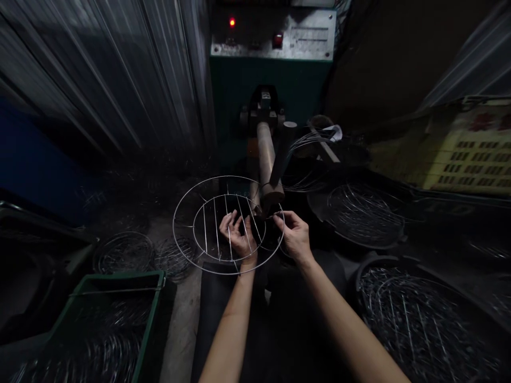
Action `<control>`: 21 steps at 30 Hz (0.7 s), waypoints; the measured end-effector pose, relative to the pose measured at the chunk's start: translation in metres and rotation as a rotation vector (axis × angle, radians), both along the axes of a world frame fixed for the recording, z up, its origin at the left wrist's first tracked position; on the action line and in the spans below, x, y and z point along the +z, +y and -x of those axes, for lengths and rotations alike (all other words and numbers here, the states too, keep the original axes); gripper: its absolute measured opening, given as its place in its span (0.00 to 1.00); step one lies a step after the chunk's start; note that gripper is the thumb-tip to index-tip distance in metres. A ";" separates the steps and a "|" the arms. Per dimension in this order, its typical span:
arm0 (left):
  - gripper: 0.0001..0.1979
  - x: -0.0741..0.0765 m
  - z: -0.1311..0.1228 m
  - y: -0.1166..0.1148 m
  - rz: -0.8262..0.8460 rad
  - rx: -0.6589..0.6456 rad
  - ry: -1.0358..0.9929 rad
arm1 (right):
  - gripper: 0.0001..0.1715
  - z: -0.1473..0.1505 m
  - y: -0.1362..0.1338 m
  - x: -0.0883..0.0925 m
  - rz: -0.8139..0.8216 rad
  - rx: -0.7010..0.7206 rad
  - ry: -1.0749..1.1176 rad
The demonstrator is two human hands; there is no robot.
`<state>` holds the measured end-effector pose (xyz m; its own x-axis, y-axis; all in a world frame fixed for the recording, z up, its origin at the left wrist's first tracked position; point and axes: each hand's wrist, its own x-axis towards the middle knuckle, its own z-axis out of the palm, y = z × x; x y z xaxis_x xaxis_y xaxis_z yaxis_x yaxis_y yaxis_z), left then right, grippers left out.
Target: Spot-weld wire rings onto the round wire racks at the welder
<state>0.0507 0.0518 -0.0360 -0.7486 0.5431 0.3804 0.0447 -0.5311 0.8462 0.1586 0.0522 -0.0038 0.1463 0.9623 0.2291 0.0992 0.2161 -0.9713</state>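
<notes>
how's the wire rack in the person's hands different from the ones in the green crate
The wire rack is a single piece held up between the left hand and right hand, while the wire racks lie piled in the green crate. The held one shows clear rings and bars; the piled ones overlap dimly. Both are round and made of wire.

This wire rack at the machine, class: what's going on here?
A person holds a round wire rack up to the arm of a machine with a red-lit panel. The right hand pinches wire near the arm's tip, while the left hand sits among the rack's parallel wires. More wire racks lie piled in a green crate and a black tub.
</notes>
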 end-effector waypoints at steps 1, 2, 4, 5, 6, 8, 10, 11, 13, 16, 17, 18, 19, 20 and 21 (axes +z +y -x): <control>0.20 0.000 0.000 0.001 0.005 0.005 0.001 | 0.17 0.000 0.001 0.000 0.000 0.007 -0.001; 0.20 0.000 0.000 0.001 0.008 0.009 0.002 | 0.17 0.000 0.002 0.000 0.000 0.015 0.000; 0.20 0.000 0.000 0.002 0.009 0.017 0.004 | 0.16 0.001 0.003 0.000 -0.003 0.022 0.008; 0.19 0.000 0.000 0.002 0.009 0.021 0.006 | 0.16 0.001 0.004 0.000 -0.005 0.021 0.010; 0.19 0.000 0.000 0.003 0.010 0.023 0.009 | 0.16 0.001 0.004 -0.001 -0.006 0.019 0.010; 0.19 0.000 0.000 0.003 0.006 0.026 0.012 | 0.15 0.000 0.003 -0.001 -0.008 0.015 0.009; 0.19 -0.001 0.000 0.004 -0.011 0.028 0.015 | 0.15 0.000 0.003 -0.001 -0.010 0.016 0.007; 0.19 -0.002 0.001 0.005 -0.019 0.029 0.019 | 0.14 -0.001 0.002 -0.001 -0.011 0.016 0.009; 0.20 -0.003 0.001 0.005 -0.025 0.030 0.039 | 0.14 0.000 0.001 0.000 -0.007 0.013 0.014; 0.21 -0.003 0.004 0.006 -0.013 0.033 0.079 | 0.14 0.003 0.000 0.001 0.008 0.012 0.028; 0.21 -0.002 0.005 0.006 -0.011 0.035 0.089 | 0.15 0.003 0.000 0.002 0.015 0.017 0.034; 0.21 -0.002 0.005 0.006 -0.011 0.037 0.096 | 0.15 0.003 0.000 0.002 0.021 0.023 0.042; 0.21 -0.001 0.006 0.006 -0.013 0.038 0.100 | 0.16 0.002 -0.001 0.001 0.025 0.029 0.052; 0.21 -0.001 0.007 0.006 -0.015 0.040 0.102 | 0.17 0.000 -0.003 0.001 0.031 0.035 0.063; 0.21 -0.001 0.007 0.005 -0.013 0.044 0.103 | 0.18 -0.004 -0.006 -0.001 0.041 0.038 0.072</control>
<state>0.0434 0.0571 -0.0369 -0.7281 0.5049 0.4636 0.1550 -0.5376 0.8289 0.1628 0.0458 -0.0047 0.1246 0.9759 0.1793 0.0219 0.1780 -0.9838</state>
